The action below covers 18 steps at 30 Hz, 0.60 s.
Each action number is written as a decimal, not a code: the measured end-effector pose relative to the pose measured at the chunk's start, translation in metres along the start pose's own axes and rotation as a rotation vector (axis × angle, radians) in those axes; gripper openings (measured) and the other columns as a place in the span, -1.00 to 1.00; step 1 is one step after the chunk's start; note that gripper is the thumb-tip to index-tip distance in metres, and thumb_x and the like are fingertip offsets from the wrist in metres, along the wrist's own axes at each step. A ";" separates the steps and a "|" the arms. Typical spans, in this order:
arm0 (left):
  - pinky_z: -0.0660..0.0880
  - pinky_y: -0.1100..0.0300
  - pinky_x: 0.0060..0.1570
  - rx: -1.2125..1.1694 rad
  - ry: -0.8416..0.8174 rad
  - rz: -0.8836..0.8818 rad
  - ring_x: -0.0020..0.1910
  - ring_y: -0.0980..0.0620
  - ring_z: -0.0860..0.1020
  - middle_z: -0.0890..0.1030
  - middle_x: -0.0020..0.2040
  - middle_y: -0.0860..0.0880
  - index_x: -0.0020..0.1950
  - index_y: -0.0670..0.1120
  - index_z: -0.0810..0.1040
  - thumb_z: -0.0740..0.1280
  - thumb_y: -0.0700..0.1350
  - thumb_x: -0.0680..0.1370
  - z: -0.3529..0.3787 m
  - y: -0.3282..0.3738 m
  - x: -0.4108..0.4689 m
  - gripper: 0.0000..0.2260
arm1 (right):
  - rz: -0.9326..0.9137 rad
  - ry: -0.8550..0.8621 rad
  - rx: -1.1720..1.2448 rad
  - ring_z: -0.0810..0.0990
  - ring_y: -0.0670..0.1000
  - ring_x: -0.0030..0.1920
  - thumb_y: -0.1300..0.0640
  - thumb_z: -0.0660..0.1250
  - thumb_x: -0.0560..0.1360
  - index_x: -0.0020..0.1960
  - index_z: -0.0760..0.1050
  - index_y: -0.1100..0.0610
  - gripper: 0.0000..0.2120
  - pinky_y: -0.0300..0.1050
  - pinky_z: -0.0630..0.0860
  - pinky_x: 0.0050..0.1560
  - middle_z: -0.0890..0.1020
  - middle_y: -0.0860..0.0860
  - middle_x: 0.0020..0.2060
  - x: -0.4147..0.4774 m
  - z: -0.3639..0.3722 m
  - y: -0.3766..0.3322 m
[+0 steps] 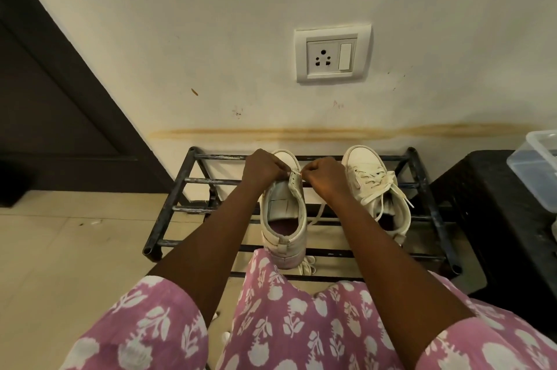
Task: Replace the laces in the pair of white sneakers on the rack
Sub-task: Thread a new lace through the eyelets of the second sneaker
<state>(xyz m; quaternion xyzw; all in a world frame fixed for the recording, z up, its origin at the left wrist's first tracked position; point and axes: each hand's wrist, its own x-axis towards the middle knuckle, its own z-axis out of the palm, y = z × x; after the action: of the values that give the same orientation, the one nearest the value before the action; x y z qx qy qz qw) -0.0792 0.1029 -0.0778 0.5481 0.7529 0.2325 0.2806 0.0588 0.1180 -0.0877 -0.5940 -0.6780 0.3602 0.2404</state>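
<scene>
Head view, from closest outward: a pink dress [286,324] with white flowers fills the bottom, and both bare forearms reach forward out of it. Below the wrists, a small bundle of white laces [307,267] lies on the nearest bars of the black metal rack [211,180], touching the heel of the unlaced sneaker [283,219]. That sneaker stands on the rack directly under the hands, heel toward the person and toe toward the wall, its tongue bare.

The left hand [262,170] and right hand [327,178] sit side by side over the front of it. Both have their fingers curled tight, fingertips almost meeting, each pinching the lace [319,214] near the eyelets closest to the toe. The rest of the lace hangs loose beneath the right wrist, down through the rack bars.

Just right of the right hand stands the laced sneaker [376,189], also toe to the wall, its bow ends trailing outward. Well right of that is a dark stool [497,219] with a clear plastic box [536,170] on it. Beyond the hands rises a stained cream wall with a white socket [331,54]. A dark door [45,98] stands far off to the left.
</scene>
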 end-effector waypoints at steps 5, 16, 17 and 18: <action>0.31 0.44 -0.27 -0.029 0.018 0.003 -0.02 -0.05 0.62 0.69 -0.07 -0.16 -0.02 -0.18 0.69 0.51 -0.18 0.37 0.001 -0.003 -0.001 -0.80 | -0.075 -0.055 -0.196 0.63 0.08 -0.14 0.27 0.32 0.46 -0.05 0.66 0.30 -0.83 -0.21 0.45 -0.20 0.68 0.18 -0.14 0.005 0.003 -0.005; 0.39 0.29 -0.15 -0.027 0.037 0.017 -0.02 -0.04 0.61 0.70 -0.05 -0.11 0.00 -0.13 0.69 0.48 -0.19 0.40 0.004 -0.003 0.000 -0.82 | -0.364 -0.203 -0.650 0.51 0.19 0.04 0.26 0.23 0.52 0.10 0.54 0.33 -0.78 -0.09 0.37 -0.10 0.52 0.23 0.01 0.011 -0.002 -0.020; 0.38 0.29 -0.16 -0.032 0.040 0.020 -0.02 -0.04 0.61 0.69 -0.05 -0.11 0.01 -0.13 0.69 0.47 -0.21 0.41 0.005 -0.003 0.000 -0.81 | -0.393 -0.212 -0.680 0.49 0.21 0.07 0.25 0.23 0.52 0.11 0.52 0.34 -0.77 -0.07 0.37 -0.07 0.51 0.24 0.03 0.012 -0.002 -0.022; 0.38 0.28 -0.17 -0.025 0.041 0.027 -0.03 -0.05 0.61 0.69 -0.04 -0.12 0.02 -0.13 0.69 0.46 -0.21 0.41 0.005 -0.004 0.000 -0.81 | -0.410 -0.221 -0.698 0.47 0.22 0.08 0.25 0.23 0.52 0.11 0.51 0.34 -0.76 -0.04 0.39 -0.04 0.50 0.25 0.04 0.014 -0.002 -0.024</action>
<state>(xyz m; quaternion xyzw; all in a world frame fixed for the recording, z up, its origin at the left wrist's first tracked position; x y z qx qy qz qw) -0.0783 0.1019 -0.0837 0.5497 0.7482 0.2567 0.2685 0.0431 0.1311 -0.0691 -0.4502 -0.8853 0.1152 0.0172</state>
